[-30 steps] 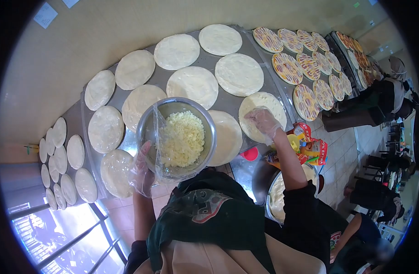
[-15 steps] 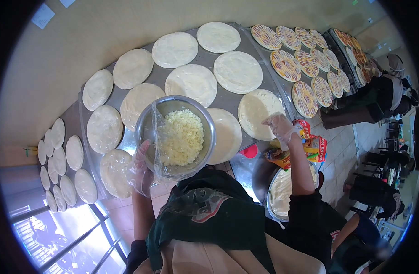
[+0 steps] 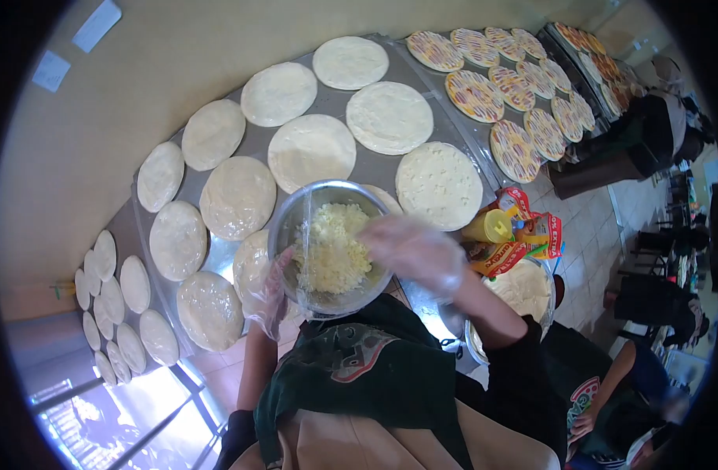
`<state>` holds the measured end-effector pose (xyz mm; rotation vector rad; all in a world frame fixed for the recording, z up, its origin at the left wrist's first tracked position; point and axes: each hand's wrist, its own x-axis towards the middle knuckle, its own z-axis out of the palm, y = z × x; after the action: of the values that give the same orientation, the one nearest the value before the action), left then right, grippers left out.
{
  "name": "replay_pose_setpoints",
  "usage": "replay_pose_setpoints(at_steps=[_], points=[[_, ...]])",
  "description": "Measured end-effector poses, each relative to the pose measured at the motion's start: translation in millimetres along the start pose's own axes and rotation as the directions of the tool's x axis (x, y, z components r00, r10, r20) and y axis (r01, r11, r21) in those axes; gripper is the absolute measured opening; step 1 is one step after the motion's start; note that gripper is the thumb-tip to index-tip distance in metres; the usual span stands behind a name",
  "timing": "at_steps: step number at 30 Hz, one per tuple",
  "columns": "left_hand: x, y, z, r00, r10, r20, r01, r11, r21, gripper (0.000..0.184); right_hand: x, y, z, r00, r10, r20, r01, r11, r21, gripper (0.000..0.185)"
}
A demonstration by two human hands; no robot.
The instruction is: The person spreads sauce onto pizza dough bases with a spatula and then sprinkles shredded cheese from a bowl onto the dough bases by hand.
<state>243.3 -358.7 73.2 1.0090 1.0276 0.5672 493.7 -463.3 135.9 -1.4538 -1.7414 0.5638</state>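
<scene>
My left hand [image 3: 269, 301], in a clear plastic glove, is closed on the left rim of a steel bowl [image 3: 287, 223]. In the bowl lies a heap of pale, crumbly bits that look like grated cheese [image 3: 335, 262], with clear plastic film over the bowl's left part. My right hand [image 3: 418, 254], also gloved, is over the bowl's right rim with its fingertips by the heap; motion smears its fingers. Just beyond the bowl, a round dough base [image 3: 439, 186] has pale bits scattered on it.
Several plain dough rounds [image 3: 312, 153] cover the metal table [image 3: 328, 102]. Drizzled, topped pizzas [image 3: 475, 95] lie at the far right. Red and yellow packets [image 3: 543, 231] and a yellow container [image 3: 496, 225] stand beside a pan of pale mixture [image 3: 523, 294]. Other people [image 3: 649, 141] are at right.
My right hand has come from above the dough base at right back to the bowl. The bowl, with my left hand, has shifted right and slightly nearer me. More bits show on that base.
</scene>
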Motion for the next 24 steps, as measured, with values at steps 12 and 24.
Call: replay_pose_setpoints(at_steps=[12, 24], points=[[-8.2, 21.4, 32.3, 0.98, -0.199, 0.027, 0.201, 0.972, -0.12, 0.053, -2.1, 37.4, 40.6, 0.996, -0.055, -0.07, 0.058, 0.998, 0.033, 0.03], [11.5, -11.0, 16.5, 0.987, -0.153, 0.053, 0.161, 0.955, -0.25, 0.051, -67.5, 88.8, -45.8, 0.741, 0.672, -0.002, -0.339, 0.376, 0.863, 0.026]])
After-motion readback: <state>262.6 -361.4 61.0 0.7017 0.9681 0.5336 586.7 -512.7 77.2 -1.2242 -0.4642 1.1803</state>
